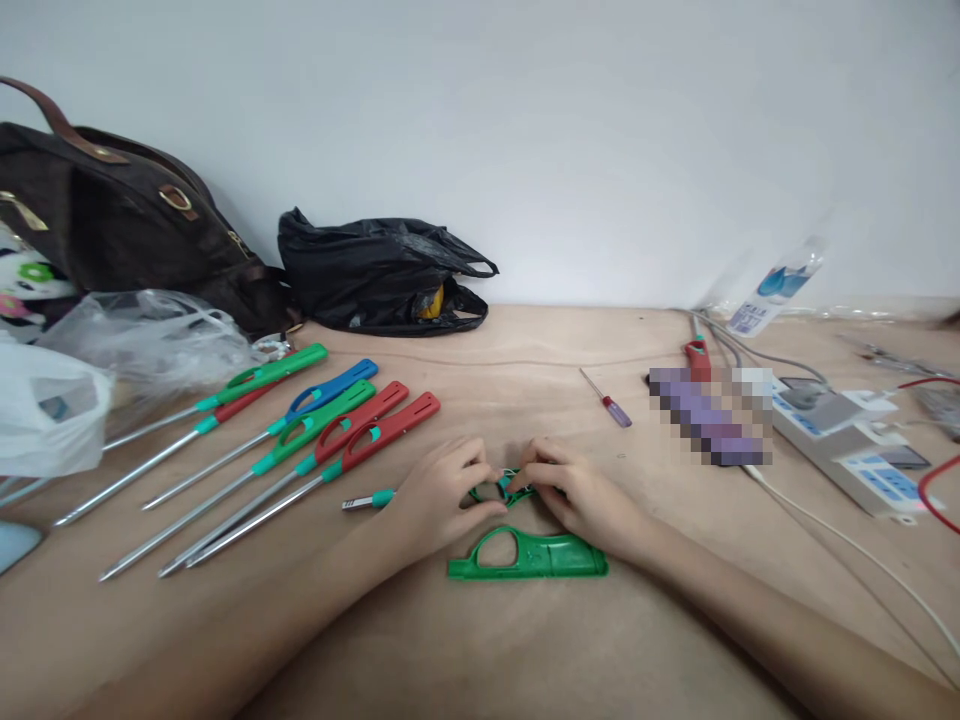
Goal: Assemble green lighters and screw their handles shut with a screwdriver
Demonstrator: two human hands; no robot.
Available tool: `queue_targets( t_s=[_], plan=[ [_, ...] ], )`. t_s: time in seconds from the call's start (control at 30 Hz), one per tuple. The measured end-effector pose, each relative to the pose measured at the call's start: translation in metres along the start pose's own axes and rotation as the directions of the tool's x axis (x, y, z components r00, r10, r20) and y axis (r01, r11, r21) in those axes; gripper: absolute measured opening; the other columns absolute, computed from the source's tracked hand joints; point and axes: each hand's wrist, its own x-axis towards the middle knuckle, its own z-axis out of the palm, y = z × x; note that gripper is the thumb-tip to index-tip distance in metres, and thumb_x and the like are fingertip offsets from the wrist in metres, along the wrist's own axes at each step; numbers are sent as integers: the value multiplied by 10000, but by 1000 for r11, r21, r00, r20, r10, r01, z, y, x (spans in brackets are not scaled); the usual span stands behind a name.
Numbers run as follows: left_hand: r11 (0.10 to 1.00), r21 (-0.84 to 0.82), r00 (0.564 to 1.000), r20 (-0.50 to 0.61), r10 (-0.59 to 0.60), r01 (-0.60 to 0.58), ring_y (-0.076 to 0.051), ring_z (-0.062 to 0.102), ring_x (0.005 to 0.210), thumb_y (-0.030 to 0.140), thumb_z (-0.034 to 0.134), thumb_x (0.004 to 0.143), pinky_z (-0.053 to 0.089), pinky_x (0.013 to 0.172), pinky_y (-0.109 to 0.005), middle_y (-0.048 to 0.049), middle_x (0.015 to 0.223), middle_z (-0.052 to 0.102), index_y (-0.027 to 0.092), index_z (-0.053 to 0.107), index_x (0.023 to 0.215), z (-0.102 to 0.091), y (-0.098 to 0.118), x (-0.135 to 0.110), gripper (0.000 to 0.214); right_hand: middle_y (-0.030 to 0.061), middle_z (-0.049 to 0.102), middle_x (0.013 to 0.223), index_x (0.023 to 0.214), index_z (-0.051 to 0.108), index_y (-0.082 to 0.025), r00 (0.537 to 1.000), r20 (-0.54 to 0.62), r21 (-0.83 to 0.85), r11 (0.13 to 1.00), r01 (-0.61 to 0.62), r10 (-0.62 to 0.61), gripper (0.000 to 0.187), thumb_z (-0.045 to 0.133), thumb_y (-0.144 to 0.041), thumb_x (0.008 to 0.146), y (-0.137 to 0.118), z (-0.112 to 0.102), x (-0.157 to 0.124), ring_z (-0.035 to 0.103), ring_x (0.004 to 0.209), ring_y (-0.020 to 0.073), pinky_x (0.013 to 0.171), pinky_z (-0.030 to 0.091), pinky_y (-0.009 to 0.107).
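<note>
An opened green long-nozzle lighter (519,493) lies between my hands, its inside parts partly hidden by my fingers. My left hand (448,495) is closed around the handle's left part, thumb and fingers curled at its edge. From behind that hand the lighter's teal collar (382,497) and short metal tip point left. My right hand (574,490) has its bent fingers pressed together on the handle's right part. Just in front of both hands lies a loose green handle half (551,555), its hollow side up, touched by neither hand as far as I see.
Several long lighters (375,430) with red, green and blue handles lie at left. A small screwdriver (615,410) rests beyond my right hand. Farther right are a power strip (832,450), cables and a bottle (780,285). A black plastic bag (360,275) and dark handbag (127,220) stand behind.
</note>
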Motion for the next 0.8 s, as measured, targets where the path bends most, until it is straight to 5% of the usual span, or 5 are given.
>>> queue_targets(
  t_s=[0.2, 0.37, 0.57, 0.8],
  plan=[
    [965, -257, 997, -40, -65, 53, -158, 573, 835, 146, 490, 914, 471, 742, -288, -24, 876, 601, 195, 670, 943, -14, -3, 4, 189, 63, 627, 1035, 999, 689, -206, 997, -9, -38, 997, 71, -72, 335, 436, -14, 890, 2, 0, -1, 566, 978, 191, 833, 510, 337],
    [984, -174, 995, -83, -62, 47, -169, 561, 842, 84, 411, 898, 467, 757, -313, -33, 868, 604, 185, 645, 875, -17, -8, 3, 255, 68, 677, 1124, 1000, 677, -188, 984, 18, -171, 969, 177, -177, 314, 398, -58, 939, 0, 1, 0, 567, 900, 191, 759, 518, 341],
    [994, -91, 998, 3, -65, 65, -183, 562, 838, 99, 442, 888, 465, 754, -322, -40, 863, 620, 183, 659, 891, -18, -8, 4, 233, 61, 701, 1128, 984, 672, -189, 964, 58, -353, 898, 261, -258, 270, 422, -89, 959, 2, 4, -1, 582, 929, 204, 818, 481, 394],
    [991, -125, 998, 52, -45, 52, -194, 583, 864, 239, 617, 862, 474, 761, -319, -32, 905, 624, 206, 657, 945, -13, -8, 2, 98, 50, 681, 1142, 1004, 661, -210, 984, 45, -127, 976, 176, -171, 355, 425, 15, 864, 6, -1, 0, 570, 1081, 195, 898, 466, 401]
  ],
)
